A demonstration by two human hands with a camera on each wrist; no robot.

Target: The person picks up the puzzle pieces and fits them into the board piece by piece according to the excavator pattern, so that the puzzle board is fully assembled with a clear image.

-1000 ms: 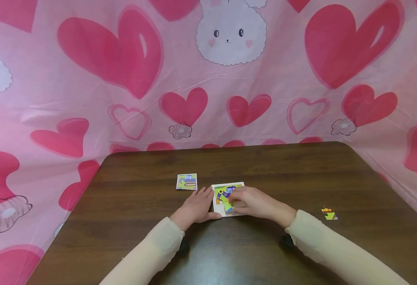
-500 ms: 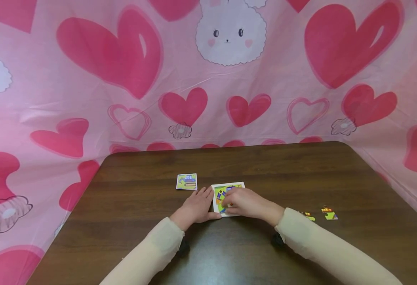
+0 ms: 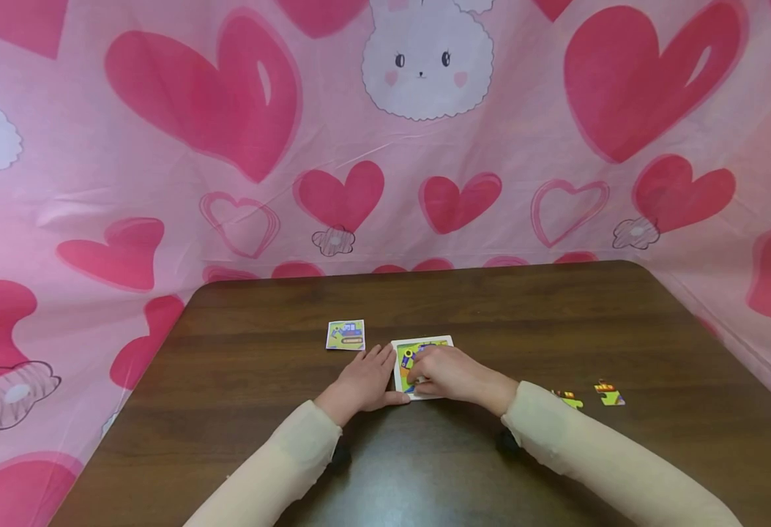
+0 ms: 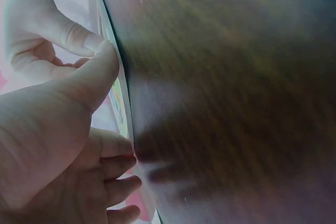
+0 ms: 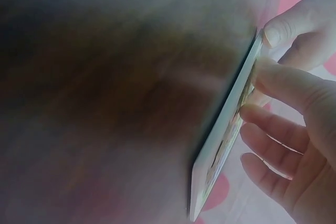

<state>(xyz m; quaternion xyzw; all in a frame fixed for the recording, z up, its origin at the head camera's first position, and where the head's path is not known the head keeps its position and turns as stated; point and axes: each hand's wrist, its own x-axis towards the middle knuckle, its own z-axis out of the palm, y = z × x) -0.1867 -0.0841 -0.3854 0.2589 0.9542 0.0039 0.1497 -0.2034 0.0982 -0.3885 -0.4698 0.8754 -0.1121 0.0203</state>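
Note:
A small jigsaw puzzle with a digger picture lies in a white-rimmed tray in the head view. My left hand rests against the tray's left side with straight fingers, its thumb at the near left corner. Over the puzzle's lower left part, my right hand holds a green and blue puzzle piece between curled fingers and thumb; most of the piece is covered. In the right wrist view, thumb and fingertips touch down within the tray. The right hand hides much of the picture's right half.
A square picture card lies beyond the left hand. To the right are two loose puzzle pieces: one in plain sight, the other partly behind the right sleeve. A patterned pink cloth hangs behind the brown table.
My right hand has shifted left over the tray, bringing the piece onto the lower left corner. A second loose piece has come into sight beside the right sleeve. The left hand stays put.

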